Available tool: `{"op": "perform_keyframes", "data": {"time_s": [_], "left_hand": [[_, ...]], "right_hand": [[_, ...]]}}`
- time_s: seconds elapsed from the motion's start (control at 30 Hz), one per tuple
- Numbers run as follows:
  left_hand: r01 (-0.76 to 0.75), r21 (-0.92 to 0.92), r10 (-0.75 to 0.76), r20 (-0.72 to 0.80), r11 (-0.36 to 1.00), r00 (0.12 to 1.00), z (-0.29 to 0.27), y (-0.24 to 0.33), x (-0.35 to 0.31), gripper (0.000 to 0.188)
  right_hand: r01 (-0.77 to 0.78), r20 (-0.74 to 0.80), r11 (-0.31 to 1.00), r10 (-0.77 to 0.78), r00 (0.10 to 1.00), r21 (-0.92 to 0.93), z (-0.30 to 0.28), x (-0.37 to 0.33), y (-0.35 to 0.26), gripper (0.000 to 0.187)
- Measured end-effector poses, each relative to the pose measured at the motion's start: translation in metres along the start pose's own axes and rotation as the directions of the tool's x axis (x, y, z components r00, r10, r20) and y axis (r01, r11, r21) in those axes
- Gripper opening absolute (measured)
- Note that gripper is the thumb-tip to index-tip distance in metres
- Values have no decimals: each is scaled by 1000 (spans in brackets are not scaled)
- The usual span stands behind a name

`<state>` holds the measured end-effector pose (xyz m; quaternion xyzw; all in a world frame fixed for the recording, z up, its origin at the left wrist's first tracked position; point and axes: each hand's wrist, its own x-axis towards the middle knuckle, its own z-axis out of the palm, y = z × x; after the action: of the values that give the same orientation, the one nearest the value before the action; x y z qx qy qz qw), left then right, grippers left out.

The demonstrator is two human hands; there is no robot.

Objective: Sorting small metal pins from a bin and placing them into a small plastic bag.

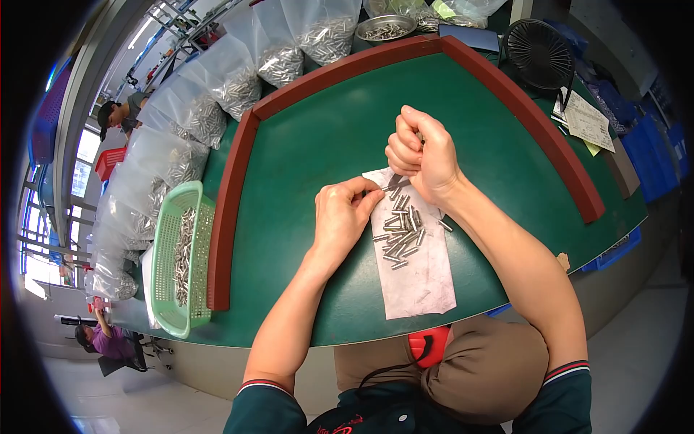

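My left hand [338, 211] is closed in a pinch, thumb and forefinger together on a small metal pin [385, 189]. My right hand [434, 155] makes a fist around a slim tool with a dark, flat, blade-like end [395, 180]; its handle is mostly hidden by the fingers. The tool's end meets the pin at my left fingertips. Just below both hands, several short silvery metal pins [403, 230] lie loose in a heap on a pale, stained cloth [419, 293]. One pin [446, 226] rests just off the cloth's right edge.
A dark red wooden rim [347, 74] borders the green tabletop [303, 137]. Left of it stands a light green basket [161, 278] of pins. Clear bags [238, 90] of metal parts line the far side, beside a metal bowl [369, 37]. A black fan [538, 54] stands far right, near papers [587, 123].
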<state>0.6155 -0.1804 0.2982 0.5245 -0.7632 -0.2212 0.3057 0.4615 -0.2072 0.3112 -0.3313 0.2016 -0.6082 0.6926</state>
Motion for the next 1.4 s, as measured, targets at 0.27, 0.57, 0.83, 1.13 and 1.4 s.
{"op": "perform_keyframes", "data": {"time_s": [0.27,0.57,0.83,1.13,1.4], "left_hand": [[15,-59,-13,41,998,999,1,-3,2,10],[35,-72,-29,83,997,996,-1,-1,7,9],[380,-919,-19,380,100,925,-18,-14,7,13],[455,-885,-13,459,-101,889,-19,-29,5,13],[469,-883,-93,465,18,880,-23,-21,5,20]], "right_hand": [[33,-39,999,-34,999,-43,6,-1,4,41],[53,-63,989,-62,996,-138,9,2,9,41],[-14,-35,999,13,999,-47,1,-1,1,41],[-45,-65,999,45,997,-2,-2,0,1,40],[-29,-64,999,32,997,46,-4,2,2,39]]}}
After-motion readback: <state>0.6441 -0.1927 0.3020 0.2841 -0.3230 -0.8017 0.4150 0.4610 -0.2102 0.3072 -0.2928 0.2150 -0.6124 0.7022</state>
